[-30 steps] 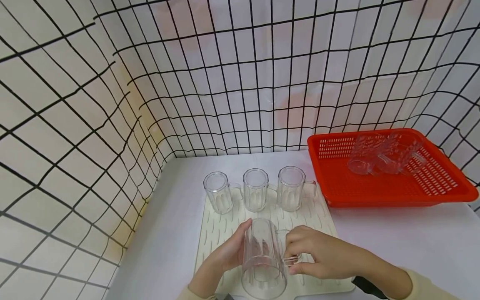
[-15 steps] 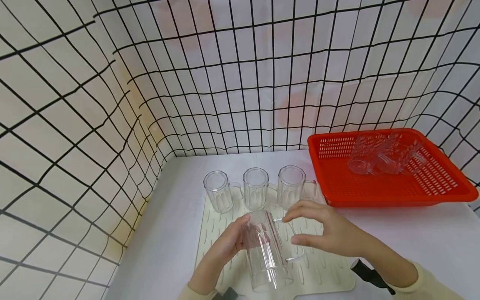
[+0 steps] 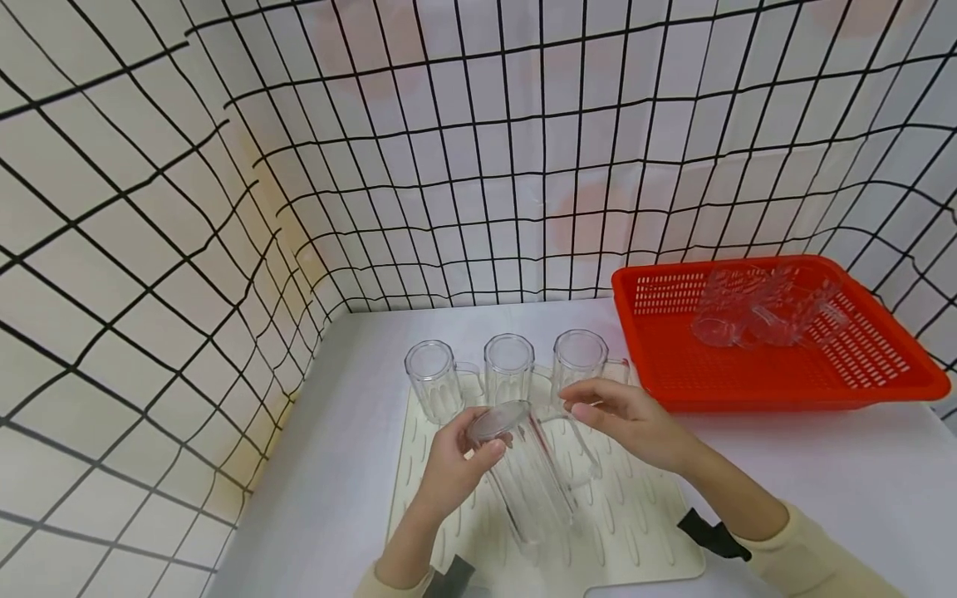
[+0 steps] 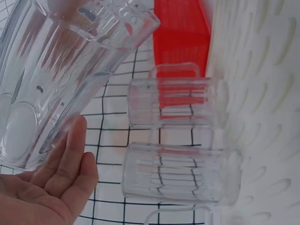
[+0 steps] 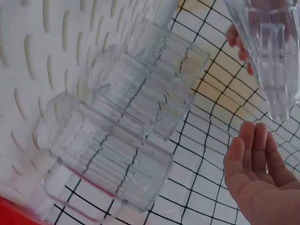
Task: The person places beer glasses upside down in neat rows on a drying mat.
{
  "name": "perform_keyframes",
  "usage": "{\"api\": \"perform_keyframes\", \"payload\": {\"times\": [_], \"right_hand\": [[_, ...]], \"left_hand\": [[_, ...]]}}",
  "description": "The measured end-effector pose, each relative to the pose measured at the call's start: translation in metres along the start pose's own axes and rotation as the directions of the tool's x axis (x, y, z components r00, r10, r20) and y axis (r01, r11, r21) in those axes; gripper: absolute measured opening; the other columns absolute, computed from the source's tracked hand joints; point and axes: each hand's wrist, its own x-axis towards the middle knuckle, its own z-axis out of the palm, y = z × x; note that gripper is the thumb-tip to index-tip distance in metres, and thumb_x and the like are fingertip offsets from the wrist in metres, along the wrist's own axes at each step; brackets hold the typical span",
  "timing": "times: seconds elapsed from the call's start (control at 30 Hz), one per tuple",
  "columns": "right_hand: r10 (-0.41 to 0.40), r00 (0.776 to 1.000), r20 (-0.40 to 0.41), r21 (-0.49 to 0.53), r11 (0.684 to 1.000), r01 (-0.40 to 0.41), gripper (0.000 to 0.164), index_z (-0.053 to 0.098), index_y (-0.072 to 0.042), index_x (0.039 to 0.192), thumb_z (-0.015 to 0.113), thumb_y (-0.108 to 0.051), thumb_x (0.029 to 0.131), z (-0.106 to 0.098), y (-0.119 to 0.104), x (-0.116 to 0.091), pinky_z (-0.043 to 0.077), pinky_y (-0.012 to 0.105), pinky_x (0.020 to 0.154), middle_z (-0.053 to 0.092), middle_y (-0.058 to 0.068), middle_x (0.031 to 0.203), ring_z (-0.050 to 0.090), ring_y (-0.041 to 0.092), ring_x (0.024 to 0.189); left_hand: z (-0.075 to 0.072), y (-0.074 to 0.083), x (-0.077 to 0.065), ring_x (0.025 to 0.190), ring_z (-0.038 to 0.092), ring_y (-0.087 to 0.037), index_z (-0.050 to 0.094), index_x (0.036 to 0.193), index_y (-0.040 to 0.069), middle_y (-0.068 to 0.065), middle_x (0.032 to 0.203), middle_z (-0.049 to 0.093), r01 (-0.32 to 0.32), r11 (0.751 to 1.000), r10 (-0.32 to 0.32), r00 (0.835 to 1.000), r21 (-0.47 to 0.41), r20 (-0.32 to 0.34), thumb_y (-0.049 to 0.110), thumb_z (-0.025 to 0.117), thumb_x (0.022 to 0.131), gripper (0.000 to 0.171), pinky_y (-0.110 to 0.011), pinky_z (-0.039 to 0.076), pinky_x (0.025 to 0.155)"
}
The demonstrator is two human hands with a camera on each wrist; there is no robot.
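Observation:
My left hand (image 3: 451, 465) grips a clear glass mug (image 3: 532, 490) near its raised end, thumb on one side and fingers on the other. The mug leans over the cream ribbed mat (image 3: 650, 540), its lower end toward me and its handle (image 3: 586, 465) on the right. In the left wrist view, the fingers curve under the faceted mug (image 4: 56, 75). My right hand (image 3: 635, 422) hovers right of the mug with fingers loosely extended, holding nothing. From the right wrist, a gap shows between these fingertips (image 5: 247, 129) and the mug (image 5: 274, 56).
Three clear mugs stand in a row along the mat's far edge: a left one (image 3: 436, 386), a middle one (image 3: 509, 370) and a right one (image 3: 579, 357). A red basket (image 3: 755, 397) at the back right holds more clear glassware (image 3: 773, 311). Black grid netting (image 3: 478, 174) surrounds the table.
The right hand has let go of the mug's handle and moved up and away. The mug has swung in the left hand, its far end rising and its near end drawing in.

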Motion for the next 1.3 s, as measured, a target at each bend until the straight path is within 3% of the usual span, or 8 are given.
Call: {"api": "perform_keyframes", "payload": {"times": [0.17, 0.27, 0.37, 0.57, 0.77, 0.9, 1.13, 1.3], "right_hand": [[0.02, 0.998, 0.064, 0.091, 0.996, -0.025, 0.022, 0.064, 0.001, 0.11, 0.047, -0.011, 0.103, 0.007, 0.005, 0.003, 0.051, 0.028, 0.09, 0.066, 0.012, 0.102, 0.063, 0.026, 0.097], [-0.001, 0.995, 0.098, 0.112, 0.994, -0.01, 0.024, 0.064, 0.0, 0.096, 0.043, -0.011, 0.104, 0.011, 0.005, 0.005, 0.051, 0.033, 0.086, 0.065, 0.011, 0.088, 0.062, 0.025, 0.087], [0.006, 0.992, 0.125, 0.131, 0.991, -0.023, 0.029, 0.062, -0.001, 0.088, 0.041, -0.012, 0.105, 0.016, 0.006, 0.005, 0.05, 0.039, 0.084, 0.064, 0.012, 0.082, 0.06, 0.024, 0.083], [0.063, 0.978, 0.199, 0.22, 0.97, -0.108, 0.033, 0.059, 0.005, 0.088, 0.041, -0.016, 0.106, 0.026, 0.007, 0.005, 0.046, 0.043, 0.089, 0.063, 0.014, 0.08, 0.063, 0.023, 0.083], [0.05, 0.971, 0.235, 0.328, 0.936, -0.127, 0.032, 0.054, 0.012, 0.091, 0.042, -0.014, 0.105, 0.037, 0.016, 0.005, 0.053, 0.031, 0.084, 0.06, 0.005, 0.08, 0.063, 0.017, 0.078], [0.079, 0.971, 0.227, 0.352, 0.923, -0.157, 0.035, 0.051, 0.015, 0.09, 0.042, -0.016, 0.105, 0.044, 0.022, 0.004, 0.052, 0.03, 0.084, 0.059, -0.001, 0.081, 0.063, 0.015, 0.079], [0.115, 0.976, 0.185, 0.348, 0.921, -0.175, 0.038, 0.05, 0.014, 0.09, 0.041, -0.019, 0.106, 0.062, 0.03, 0.004, 0.047, 0.033, 0.088, 0.06, -0.001, 0.08, 0.062, 0.015, 0.082], [0.093, 0.984, 0.15, 0.364, 0.92, -0.143, 0.037, 0.051, 0.012, 0.088, 0.041, -0.019, 0.106, 0.077, 0.035, 0.012, 0.047, 0.031, 0.087, 0.059, -0.002, 0.079, 0.061, 0.014, 0.081]], "left_hand": [[-0.001, 0.001, 0.001, 0.097, 0.065, -0.017, 0.059, 0.122, -0.001, -0.01, 0.109, 0.069, -0.159, 0.981, 0.161, 0.987, 0.114, -0.015, 0.04, 0.07, 0.086, 0.056, -0.038, 0.05, 0.09], [-0.001, 0.003, 0.002, 0.097, 0.066, -0.017, 0.06, 0.122, 0.001, -0.009, 0.108, 0.07, -0.221, 0.96, 0.227, 0.974, 0.173, -0.014, 0.034, 0.074, 0.081, 0.054, -0.039, 0.051, 0.088], [-0.002, 0.004, 0.002, 0.099, 0.066, -0.018, 0.059, 0.122, 0.003, -0.008, 0.11, 0.07, -0.266, 0.941, 0.271, 0.963, 0.211, 0.005, 0.028, 0.076, 0.076, 0.055, -0.038, 0.052, 0.087], [-0.005, -0.004, -0.003, 0.104, 0.065, -0.018, 0.058, 0.125, 0.007, -0.006, 0.115, 0.068, -0.321, 0.91, 0.319, 0.946, 0.263, 0.052, 0.035, 0.079, 0.075, 0.061, -0.038, 0.053, 0.089], [-0.007, -0.014, -0.009, 0.108, 0.064, -0.02, 0.056, 0.131, 0.007, -0.007, 0.118, 0.067, -0.338, 0.909, 0.331, 0.941, 0.244, 0.069, 0.03, 0.083, 0.073, 0.068, -0.039, 0.05, 0.094], [-0.009, -0.021, -0.015, 0.111, 0.063, -0.021, 0.055, 0.134, 0.009, -0.008, 0.123, 0.066, -0.307, 0.927, 0.305, 0.951, 0.215, 0.046, 0.032, 0.083, 0.074, 0.07, -0.041, 0.048, 0.097], [-0.011, -0.041, -0.025, 0.117, 0.06, -0.022, 0.053, 0.139, 0.01, -0.008, 0.134, 0.06, -0.224, 0.969, 0.229, 0.973, 0.107, -0.035, 0.048, 0.075, 0.083, 0.072, -0.041, 0.047, 0.096], [-0.02, -0.05, -0.034, 0.114, 0.06, -0.02, 0.056, 0.136, 0.005, -0.009, 0.133, 0.06, -0.205, 0.977, 0.212, 0.966, 0.062, -0.148, 0.048, 0.076, 0.081, 0.073, -0.034, 0.046, 0.097]]}}
